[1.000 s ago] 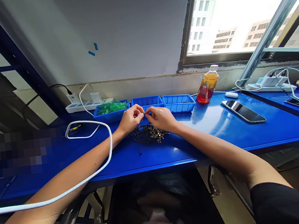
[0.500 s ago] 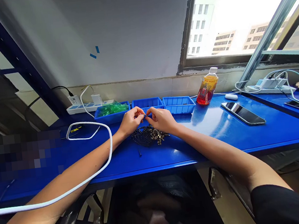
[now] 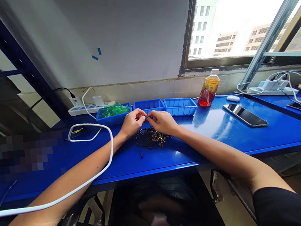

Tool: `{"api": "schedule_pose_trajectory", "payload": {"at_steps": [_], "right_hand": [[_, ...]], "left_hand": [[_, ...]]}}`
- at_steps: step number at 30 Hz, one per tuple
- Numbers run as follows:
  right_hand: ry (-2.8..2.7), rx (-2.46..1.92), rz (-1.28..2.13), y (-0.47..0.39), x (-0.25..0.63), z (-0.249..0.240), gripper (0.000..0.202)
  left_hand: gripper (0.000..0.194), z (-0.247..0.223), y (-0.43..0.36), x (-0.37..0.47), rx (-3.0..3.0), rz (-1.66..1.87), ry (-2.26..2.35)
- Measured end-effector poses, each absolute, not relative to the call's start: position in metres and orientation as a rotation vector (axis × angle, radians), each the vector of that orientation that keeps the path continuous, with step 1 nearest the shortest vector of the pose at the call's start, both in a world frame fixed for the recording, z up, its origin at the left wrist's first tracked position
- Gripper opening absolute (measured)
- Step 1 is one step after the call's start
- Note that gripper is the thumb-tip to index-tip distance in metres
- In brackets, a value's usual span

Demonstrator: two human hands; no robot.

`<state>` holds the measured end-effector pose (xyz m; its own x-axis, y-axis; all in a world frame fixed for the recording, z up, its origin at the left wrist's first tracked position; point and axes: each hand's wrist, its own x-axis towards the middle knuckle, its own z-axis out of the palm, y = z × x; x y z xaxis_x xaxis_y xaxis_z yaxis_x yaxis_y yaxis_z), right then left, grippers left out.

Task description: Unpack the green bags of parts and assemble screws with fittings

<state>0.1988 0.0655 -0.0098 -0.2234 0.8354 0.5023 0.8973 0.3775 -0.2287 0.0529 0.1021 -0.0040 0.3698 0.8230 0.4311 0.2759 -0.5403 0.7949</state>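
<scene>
My left hand (image 3: 132, 123) and my right hand (image 3: 164, 121) meet fingertip to fingertip above the blue table (image 3: 187, 152). Both are closed in a pinch around something dark and tiny, too small to make out. Just below them lies a heap of dark screws (image 3: 143, 140), running into a cluster of small brass-coloured metal pieces (image 3: 159, 138) on its right. One single dark screw (image 3: 141, 155) rests apart, nearer the table's front edge.
Behind my hands stand a blue bin with green plastic bags (image 3: 113, 110), a middle blue bin (image 3: 149, 104) and a right blue bin (image 3: 181, 106). A drink bottle (image 3: 208, 90) and a phone (image 3: 245, 115) are to the right. A white cable (image 3: 111, 139) crosses before my left arm.
Both hands stay pinched together in the same spot, with only slight finger movement. The view has shifted a little.
</scene>
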Motion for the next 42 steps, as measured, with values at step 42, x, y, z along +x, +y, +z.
{"api": "schedule_pose_trajectory", "payload": {"at_steps": [42], "right_hand": [[-2.036,-1.509,-0.188,0.0645,0.199,-0.0084,0.015]], "left_hand": [[0.018,-0.0074,0.1063,0.0518,2.036,1.04,0.915]]}}
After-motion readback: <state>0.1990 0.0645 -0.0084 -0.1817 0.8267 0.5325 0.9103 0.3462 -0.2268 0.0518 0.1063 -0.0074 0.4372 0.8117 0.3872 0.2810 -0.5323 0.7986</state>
